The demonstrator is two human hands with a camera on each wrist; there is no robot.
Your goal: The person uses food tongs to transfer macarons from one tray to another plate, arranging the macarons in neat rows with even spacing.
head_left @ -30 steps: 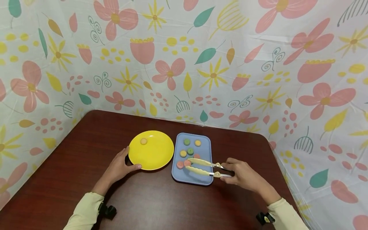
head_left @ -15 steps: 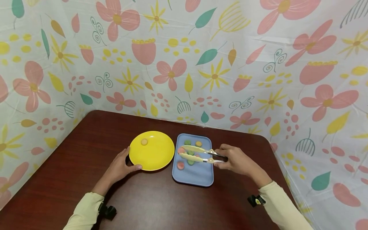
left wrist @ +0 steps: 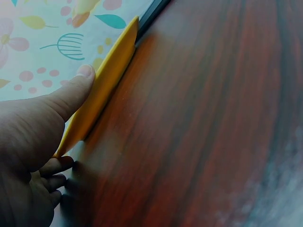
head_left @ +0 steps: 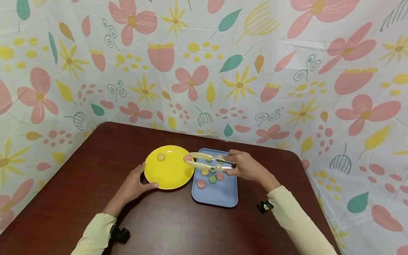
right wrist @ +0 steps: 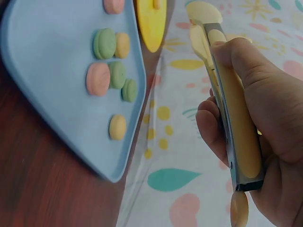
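Observation:
My right hand [head_left: 245, 164] grips a pair of tongs [head_left: 201, 156] with cream tips and metal arms. Between the tong tips a pink macaron [head_left: 187, 158] is held over the right edge of the yellow plate [head_left: 167, 173]. One pale orange macaron [head_left: 161, 157] lies on the plate near its upper left. My left hand [head_left: 132, 184] holds the plate's rim at its lower left; the left wrist view shows the thumb [left wrist: 78, 90] against the rim and the fingers curled beside it. The blue tray [head_left: 220, 196] bears several pink, green and yellow macarons, partly hidden by the tongs in the head view.
The tray stands just right of the plate on a dark brown wooden table [head_left: 172, 226]. A white cloth [head_left: 191, 42] with printed flowers and leaves hangs behind the table and along its sides.
My right hand lifted a pink macaron from the tray with the tongs and carried it up and leftward to the plate's right edge. My left hand stayed at the plate.

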